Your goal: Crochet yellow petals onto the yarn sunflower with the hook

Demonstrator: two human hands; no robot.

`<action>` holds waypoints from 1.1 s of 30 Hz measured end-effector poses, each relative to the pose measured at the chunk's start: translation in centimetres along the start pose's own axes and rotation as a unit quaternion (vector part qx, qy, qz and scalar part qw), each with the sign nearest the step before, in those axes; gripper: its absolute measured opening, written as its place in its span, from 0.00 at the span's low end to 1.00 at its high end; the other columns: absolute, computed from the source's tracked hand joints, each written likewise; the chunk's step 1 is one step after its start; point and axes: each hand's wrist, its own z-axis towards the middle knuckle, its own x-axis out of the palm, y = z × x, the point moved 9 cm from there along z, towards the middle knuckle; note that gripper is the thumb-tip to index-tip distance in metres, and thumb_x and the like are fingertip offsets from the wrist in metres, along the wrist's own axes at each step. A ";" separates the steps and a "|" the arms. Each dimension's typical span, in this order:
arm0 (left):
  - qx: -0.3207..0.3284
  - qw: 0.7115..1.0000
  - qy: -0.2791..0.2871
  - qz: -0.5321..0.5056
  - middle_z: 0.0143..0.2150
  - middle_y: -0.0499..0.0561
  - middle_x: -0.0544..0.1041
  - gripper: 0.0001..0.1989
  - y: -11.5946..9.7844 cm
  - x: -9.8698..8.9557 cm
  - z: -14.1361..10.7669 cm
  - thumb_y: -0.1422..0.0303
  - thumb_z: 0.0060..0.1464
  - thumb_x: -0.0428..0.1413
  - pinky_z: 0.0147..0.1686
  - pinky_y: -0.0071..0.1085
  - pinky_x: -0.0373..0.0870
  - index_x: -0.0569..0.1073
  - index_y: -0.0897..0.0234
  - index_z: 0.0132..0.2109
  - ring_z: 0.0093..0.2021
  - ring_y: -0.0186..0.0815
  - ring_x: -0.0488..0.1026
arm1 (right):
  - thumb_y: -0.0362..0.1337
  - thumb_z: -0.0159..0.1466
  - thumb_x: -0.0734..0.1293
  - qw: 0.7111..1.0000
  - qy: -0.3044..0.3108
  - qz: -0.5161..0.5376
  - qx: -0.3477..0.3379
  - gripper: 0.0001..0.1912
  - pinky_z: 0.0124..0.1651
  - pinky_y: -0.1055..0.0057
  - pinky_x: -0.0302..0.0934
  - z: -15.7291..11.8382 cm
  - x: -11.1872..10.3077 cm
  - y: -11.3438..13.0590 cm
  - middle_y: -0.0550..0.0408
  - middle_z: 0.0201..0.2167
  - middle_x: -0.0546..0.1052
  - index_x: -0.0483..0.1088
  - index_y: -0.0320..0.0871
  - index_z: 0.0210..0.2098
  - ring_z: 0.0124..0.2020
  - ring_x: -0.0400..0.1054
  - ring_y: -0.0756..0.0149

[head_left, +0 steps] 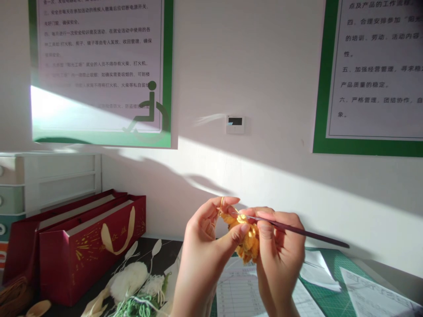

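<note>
My left hand (211, 237) pinches a small piece of yellow crochet work (247, 246) between thumb and fingers. A strand of yellow yarn (222, 203) loops over its raised index finger. My right hand (280, 240) grips a crochet hook (307, 233) with a dark handle that points out to the right. The hook's thin metal tip lies at the top edge of the yellow piece, by my left thumb. Whether a loop sits on the tip is too small to tell. Both hands are held up above the table, in front of the wall.
Red gift bags (89, 246) stand at the left before a drawer unit (66, 176). Green yarn (139, 306) and a white fluffy ball (128, 279) lie nearer. Printed sheets (241, 290) rest on a green cutting mat (333, 259). Green-framed posters and a small panel (235, 124) hang behind.
</note>
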 end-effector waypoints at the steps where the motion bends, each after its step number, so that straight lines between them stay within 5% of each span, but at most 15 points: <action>1: 0.006 1.000 -0.004 0.006 0.39 0.50 0.81 0.17 0.1 0.0 0.0 0.69 0.46 0.75 0.46 0.33 0.71 0.84 0.58 0.45 0.44 0.39 0.76 | 0.30 0.71 0.66 1.000 -0.006 0.000 0.004 0.06 0.38 0.73 0.78 0.0 -0.1 -0.1 0.58 0.35 0.82 0.73 0.48 0.42 0.37 0.81 0.68; 7: -0.057 0.994 0.027 -0.084 0.37 0.51 0.81 0.20 0.9 0.9 0.1 0.69 0.41 0.78 0.42 0.31 0.73 0.85 0.61 0.44 0.41 0.38 0.75 | 0.28 0.70 0.66 0.999 -0.030 -0.004 -0.018 0.08 0.41 0.71 0.79 -0.1 -0.6 0.6 0.58 0.37 0.82 0.73 0.47 0.43 0.38 0.82 0.68; 13: -0.047 0.995 -0.013 -0.083 0.39 0.54 0.84 0.11 0.7 0.8 -0.2 0.66 0.54 0.72 0.43 0.27 0.72 0.86 0.64 0.44 0.41 0.36 0.78 | 0.28 0.69 0.66 0.999 -0.043 -0.017 -0.016 0.07 0.39 0.72 0.78 0.2 -0.9 1.1 0.58 0.35 0.82 0.74 0.46 0.42 0.37 0.82 0.68; 20: -0.035 0.998 -0.003 -0.050 0.34 0.50 0.79 0.25 1.1 1.3 -0.3 0.68 0.42 0.77 0.41 0.30 0.71 0.83 0.63 0.49 0.38 0.37 0.74 | 0.30 0.72 0.65 0.999 -0.001 0.042 0.028 0.06 0.35 0.70 0.78 -0.1 0.0 0.2 0.57 0.35 0.83 0.73 0.48 0.43 0.36 0.82 0.66; 23: -0.024 0.999 -0.020 -0.043 0.31 0.46 0.73 0.21 0.9 1.4 -0.6 0.70 0.47 0.75 0.37 0.26 0.69 0.82 0.61 0.49 0.34 0.33 0.70 | 0.31 0.72 0.65 0.997 0.021 0.061 0.043 0.06 0.33 0.71 0.77 -0.2 0.7 0.0 0.56 0.35 0.83 0.72 0.48 0.42 0.36 0.82 0.65; 33: -0.034 0.997 0.030 -0.066 0.43 0.52 0.78 0.20 0.7 2.7 -0.9 0.67 0.51 0.73 0.39 0.28 0.70 0.82 0.56 0.51 0.41 0.36 0.72 | 0.34 0.72 0.66 0.992 -0.035 0.093 0.075 0.03 0.43 0.60 0.80 -0.3 -0.4 -0.7 0.56 0.36 0.83 0.72 0.48 0.43 0.39 0.82 0.63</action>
